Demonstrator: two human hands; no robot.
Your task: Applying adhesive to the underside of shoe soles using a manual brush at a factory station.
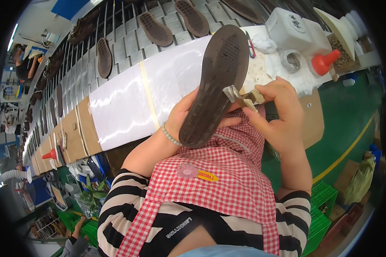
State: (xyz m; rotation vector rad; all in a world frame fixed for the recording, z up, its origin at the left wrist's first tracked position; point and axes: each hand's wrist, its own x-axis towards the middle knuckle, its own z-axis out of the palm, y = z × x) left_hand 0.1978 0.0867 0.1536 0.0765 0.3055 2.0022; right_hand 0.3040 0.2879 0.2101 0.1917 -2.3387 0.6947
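A dark brown shoe sole (216, 81) is held up in front of my checked apron, its patterned face toward me. My left hand (181, 112) is closed round it from behind; the sole hides part of the fingers. My right hand (283, 109) pinches a small flat brush-like tool (232, 93) with a pale, worn tip. That tip touches the sole's right edge near its middle. Pale finger covers (258, 96) sit on my right thumb and forefinger. The tool's exact kind is hard to make out.
Beyond the white-covered bench (124, 103), a slatted metal conveyor (128, 47) carries several brown soles (155, 29). At the right stand a white plastic jug (287, 30), a plastic-wrapped cup (292, 61) and a red-nozzled bottle (325, 62). A red-handled cutter (250, 46) lies beyond the sole. Green crates (319, 214) stand on the floor.
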